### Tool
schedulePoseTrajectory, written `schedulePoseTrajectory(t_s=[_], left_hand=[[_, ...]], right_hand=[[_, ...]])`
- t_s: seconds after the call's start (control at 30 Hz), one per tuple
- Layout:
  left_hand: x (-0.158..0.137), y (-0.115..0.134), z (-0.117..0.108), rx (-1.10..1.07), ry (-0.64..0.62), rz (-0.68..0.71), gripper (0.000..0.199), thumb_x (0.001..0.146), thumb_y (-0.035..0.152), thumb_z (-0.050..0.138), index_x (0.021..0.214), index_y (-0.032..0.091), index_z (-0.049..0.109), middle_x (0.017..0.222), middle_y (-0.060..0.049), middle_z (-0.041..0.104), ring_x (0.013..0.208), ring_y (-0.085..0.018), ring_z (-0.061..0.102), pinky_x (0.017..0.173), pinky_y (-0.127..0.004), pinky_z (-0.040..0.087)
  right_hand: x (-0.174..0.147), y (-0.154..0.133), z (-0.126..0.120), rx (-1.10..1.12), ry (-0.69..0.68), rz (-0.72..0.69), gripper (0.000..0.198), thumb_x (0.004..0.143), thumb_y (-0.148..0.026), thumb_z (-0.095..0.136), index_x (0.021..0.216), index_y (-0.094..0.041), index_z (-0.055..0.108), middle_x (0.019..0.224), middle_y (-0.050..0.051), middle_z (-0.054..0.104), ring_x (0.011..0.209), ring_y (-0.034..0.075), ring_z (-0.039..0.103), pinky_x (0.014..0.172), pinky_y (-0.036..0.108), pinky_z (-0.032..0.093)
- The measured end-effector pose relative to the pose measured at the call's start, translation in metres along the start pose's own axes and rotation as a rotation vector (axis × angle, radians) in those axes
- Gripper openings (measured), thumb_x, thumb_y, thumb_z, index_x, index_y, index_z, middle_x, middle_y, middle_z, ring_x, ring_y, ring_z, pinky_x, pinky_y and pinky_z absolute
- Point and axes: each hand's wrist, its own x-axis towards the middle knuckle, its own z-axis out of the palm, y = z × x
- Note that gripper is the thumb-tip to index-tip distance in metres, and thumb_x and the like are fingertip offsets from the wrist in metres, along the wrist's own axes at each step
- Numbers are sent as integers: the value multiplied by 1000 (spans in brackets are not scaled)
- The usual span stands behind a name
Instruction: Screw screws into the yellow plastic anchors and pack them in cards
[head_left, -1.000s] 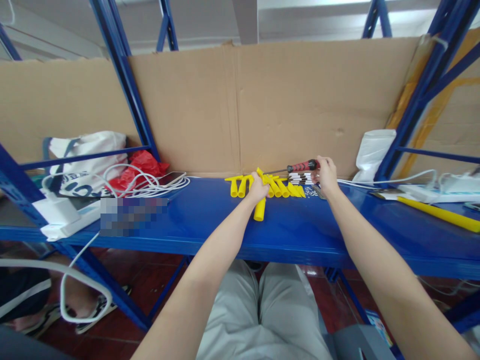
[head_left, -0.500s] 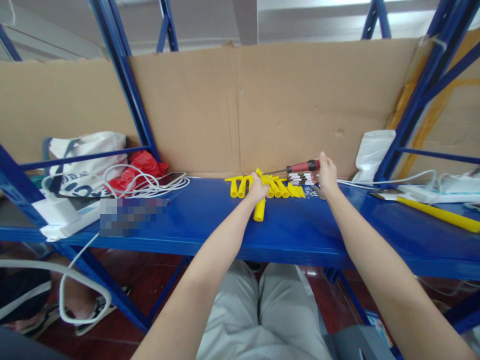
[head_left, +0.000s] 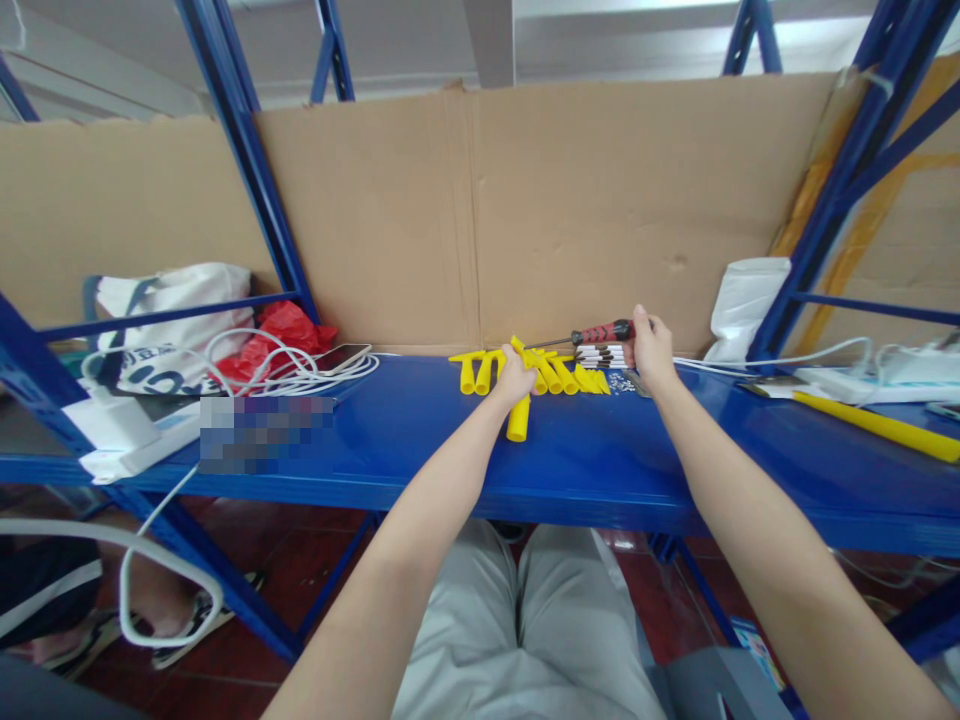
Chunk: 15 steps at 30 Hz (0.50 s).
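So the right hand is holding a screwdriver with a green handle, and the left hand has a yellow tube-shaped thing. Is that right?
Almost! The screwdriver has a red and black handle, not a green one, as the head view shows. The right hand does hold it, and the left hand does have a yellow tube-shaped thing.

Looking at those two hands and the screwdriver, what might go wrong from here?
The screwdriver in the right hand points toward the left hand, so a slip might jab it. The yellow piece in the left hand might twist in that grip. The tiny pale bits lying near the right hand could perhaps get knocked and scattered.
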Motion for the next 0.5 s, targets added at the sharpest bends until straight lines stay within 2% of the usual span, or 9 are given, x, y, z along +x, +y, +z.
schedulePoseTrajectory(t_s=[0.13,0.3,0.4,0.5], left_hand=[[1,0,0,-3,2,0,33,85,10,47,105,21,22,81,0,57,44,-7,52,46,-20,45],[0,1,0,-20,-3,15,32,85,9,46,104,20,23,81,0,56,43,-6,51,45,-19,45],[-1,2,-1,-18,-1,-6,32,85,8,46,104,20,23,78,1,55,43,-6,50,45,-19,45],[-2,2,-1,-9,-6,-14,33,84,9,46,106,20,22,76,1,55,43,-7,51,46,-20,46]], right_hand=[[0,0,-1,27,-5,49,40,71,-59,60,73,-23,42,41,-10,31,33,9,32,34,23,22],[-3,-5,-1,46,-13,51,42,70,-61,59,74,-23,42,45,-8,40,34,9,38,31,23,23],[-4,-4,0,30,-18,38,45,71,-65,56,70,-23,42,41,-9,34,32,9,34,31,22,22],[-4,-4,0,45,2,51,41,71,-59,61,71,-23,42,38,-10,30,31,8,31,31,22,21]])
